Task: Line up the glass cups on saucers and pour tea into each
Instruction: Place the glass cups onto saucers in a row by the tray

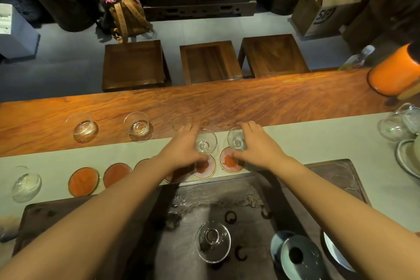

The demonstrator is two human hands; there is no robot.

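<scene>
My left hand [183, 146] holds a clear glass cup [206, 141] just above a round orange saucer [204, 169]. My right hand [255, 143] grips a second glass cup [236, 140] over the neighbouring saucer [229, 161]. More orange saucers [83, 181] [117, 174] lie in a row to the left on the grey runner; my left forearm partly hides two of them. Two glass cups [85, 128] [139, 126] stand on the wooden table top at the far left. Another cup [26, 185] sits at the left end of the runner.
A dark tea tray [336, 171] lies in front of me with a glass pitcher [213, 242] and a lidded blue-grey gaiwan [297, 254] on it. Glassware [396, 124] and an orange cylinder [394, 71] stand at the right. Three wooden stools [134, 63] stand behind the table.
</scene>
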